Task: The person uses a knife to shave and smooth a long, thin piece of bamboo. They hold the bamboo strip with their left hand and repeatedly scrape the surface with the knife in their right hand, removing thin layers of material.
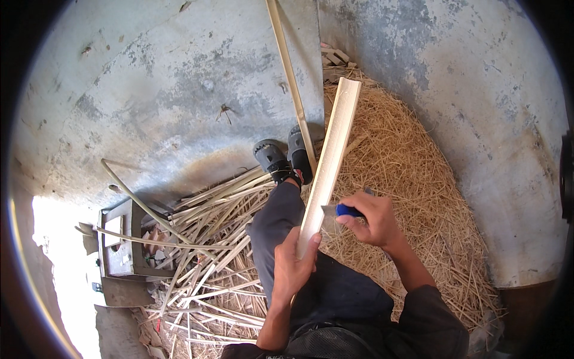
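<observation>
My left hand (292, 261) is closed round the near end of a long, pale split-bamboo piece (332, 143). The piece slants up and away over my lap, its hollowed face turned up. My right hand (373, 220) grips a knife by its blue handle (345, 210). The short knife blade (329, 209) points left and meets the right edge of the bamboo, a little above my left fingers. Part of the handle is hidden within my right fist.
Straw-like shavings (418, 209) cover the floor to the right. Long thin strips (221, 209) lie heaped at the left, beside an open box (128, 242). One long strip (287, 66) leans on the worn grey wall (179, 78) near my dark clogs (272, 157).
</observation>
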Motion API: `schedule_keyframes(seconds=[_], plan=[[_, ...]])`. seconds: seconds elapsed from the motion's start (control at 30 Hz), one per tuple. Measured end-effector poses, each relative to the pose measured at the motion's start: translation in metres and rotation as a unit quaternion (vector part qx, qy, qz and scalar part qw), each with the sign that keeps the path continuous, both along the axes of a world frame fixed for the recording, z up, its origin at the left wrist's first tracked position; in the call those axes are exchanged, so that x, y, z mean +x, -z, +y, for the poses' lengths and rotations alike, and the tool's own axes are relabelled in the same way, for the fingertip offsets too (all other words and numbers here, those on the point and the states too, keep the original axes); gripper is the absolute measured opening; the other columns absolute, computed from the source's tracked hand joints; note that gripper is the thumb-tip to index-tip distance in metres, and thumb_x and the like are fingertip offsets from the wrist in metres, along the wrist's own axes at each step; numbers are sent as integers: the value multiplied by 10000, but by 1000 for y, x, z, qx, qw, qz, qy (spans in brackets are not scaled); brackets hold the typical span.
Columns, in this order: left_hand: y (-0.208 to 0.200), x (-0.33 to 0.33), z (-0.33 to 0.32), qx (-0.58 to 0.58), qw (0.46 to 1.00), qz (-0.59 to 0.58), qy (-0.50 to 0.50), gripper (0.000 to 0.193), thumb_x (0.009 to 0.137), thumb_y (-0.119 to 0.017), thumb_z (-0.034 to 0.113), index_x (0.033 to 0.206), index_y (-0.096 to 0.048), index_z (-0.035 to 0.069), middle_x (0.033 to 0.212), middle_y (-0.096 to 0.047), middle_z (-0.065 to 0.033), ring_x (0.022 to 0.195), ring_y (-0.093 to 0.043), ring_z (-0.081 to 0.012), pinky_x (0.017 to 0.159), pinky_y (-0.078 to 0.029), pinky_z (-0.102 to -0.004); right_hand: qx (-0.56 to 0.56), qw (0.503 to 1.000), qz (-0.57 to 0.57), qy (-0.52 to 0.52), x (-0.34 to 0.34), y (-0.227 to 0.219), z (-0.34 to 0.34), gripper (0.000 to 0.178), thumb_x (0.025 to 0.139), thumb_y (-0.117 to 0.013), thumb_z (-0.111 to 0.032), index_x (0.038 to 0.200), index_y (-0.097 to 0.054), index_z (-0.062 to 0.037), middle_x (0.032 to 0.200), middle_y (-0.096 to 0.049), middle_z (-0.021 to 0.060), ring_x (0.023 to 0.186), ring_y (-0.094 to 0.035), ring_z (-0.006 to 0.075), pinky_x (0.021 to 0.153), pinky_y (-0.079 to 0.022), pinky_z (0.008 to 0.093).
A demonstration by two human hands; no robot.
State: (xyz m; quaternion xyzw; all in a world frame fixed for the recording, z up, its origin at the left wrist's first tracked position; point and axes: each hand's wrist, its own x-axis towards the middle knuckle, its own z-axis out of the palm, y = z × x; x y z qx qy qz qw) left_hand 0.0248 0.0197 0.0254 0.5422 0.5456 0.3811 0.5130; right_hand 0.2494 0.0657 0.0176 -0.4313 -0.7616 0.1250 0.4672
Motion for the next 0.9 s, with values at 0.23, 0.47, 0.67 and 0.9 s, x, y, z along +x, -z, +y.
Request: schedule_keyframes(seconds=[0.23, 0.47, 0.67, 0.9], plan=[[-13, 1, -2, 45, 998, 51, -6, 255, 1066, -720, 206, 1167, -701, -28, 727, -703, -115, 606, -682, -164, 579, -513, -333, 35, 996, -83, -3, -5, -1, -11, 321, 922, -852, -370, 1062, -781, -90, 848, -734, 72, 658, -721, 254, 572, -555, 365], [-6, 8, -1, 127, 990, 53, -28, 245, 1075, -706, 213, 1102, -706, -31, 641, -626, -16, 517, -577, -78, 477, -434, -261, 61, 995, -79, 4, -10, 4, -12, 313, 902, -868, -370, 1034, -796, -95, 791, -723, 57, 606, -700, 229, 523, -523, 350], [-13, 5, -1, 62, 997, 53, -10, 243, 1073, -713, 211, 1103, -691, -29, 676, -660, -95, 566, -644, -150, 533, -475, -324, 62, 994, -90, 14, -9, 0, -12, 312, 907, -862, -376, 1043, -795, -104, 804, -720, 47, 610, -701, 226, 532, -530, 347], [-14, 1, -4, 40, 998, 48, -7, 257, 1073, -719, 223, 1076, -670, -29, 666, -664, -105, 554, -652, -148, 534, -480, -330, 77, 993, -90, 21, -10, -1, -11, 297, 881, -880, -377, 995, -796, -116, 762, -716, 35, 574, -675, 215, 506, -496, 344]])
